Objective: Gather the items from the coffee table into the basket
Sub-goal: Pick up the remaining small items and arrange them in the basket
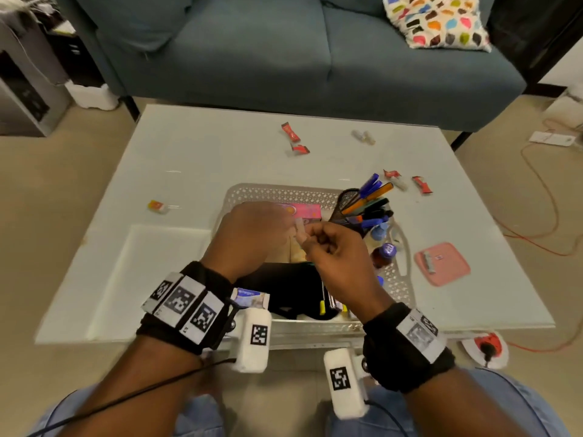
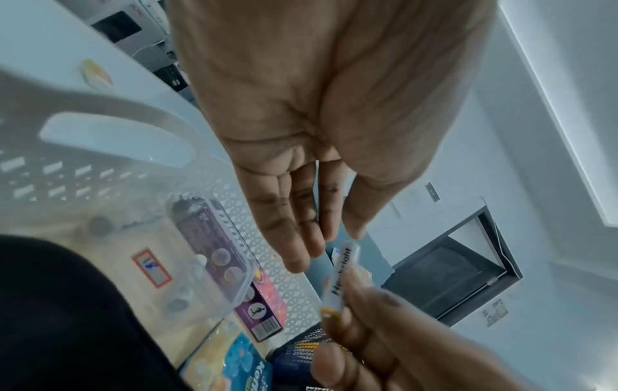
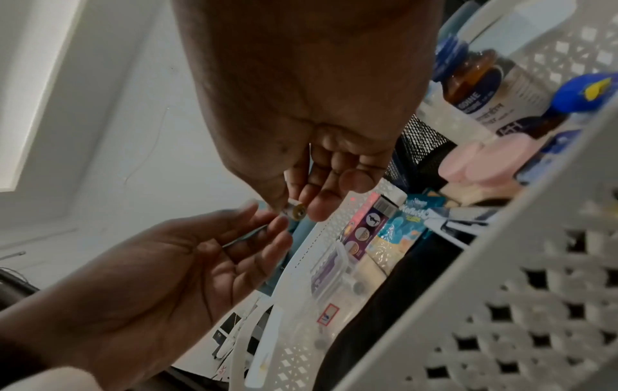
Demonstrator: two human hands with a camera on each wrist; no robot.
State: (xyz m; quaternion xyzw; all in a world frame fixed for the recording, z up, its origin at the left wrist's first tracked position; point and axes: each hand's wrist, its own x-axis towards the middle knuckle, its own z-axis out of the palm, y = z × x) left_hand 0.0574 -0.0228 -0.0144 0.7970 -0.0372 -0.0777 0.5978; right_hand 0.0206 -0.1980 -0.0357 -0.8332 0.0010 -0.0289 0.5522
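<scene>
Over the half-filled white lattice plastic basket (image 1: 285, 194), my right hand (image 1: 336, 247) pinches a small white battery (image 1: 300, 232), left hand (image 1: 252, 231) slack; red wrappers (image 1: 291, 132) remain on the tabletop (image 1: 189, 146).

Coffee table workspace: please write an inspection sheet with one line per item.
Surface: white coffee table, glossy.
Job's things: white basket already holds boxes, bottles and a black mesh pen holder; red wrappers lie loose on the table.
Clutter: pink square pad right of the basket.
Grippers: right hand pinches a small white battery; left hand open beside it, fingers straight.
Cables: orange cable on the floor.
Surroundings: blue sofa, patterned cushion.
</scene>
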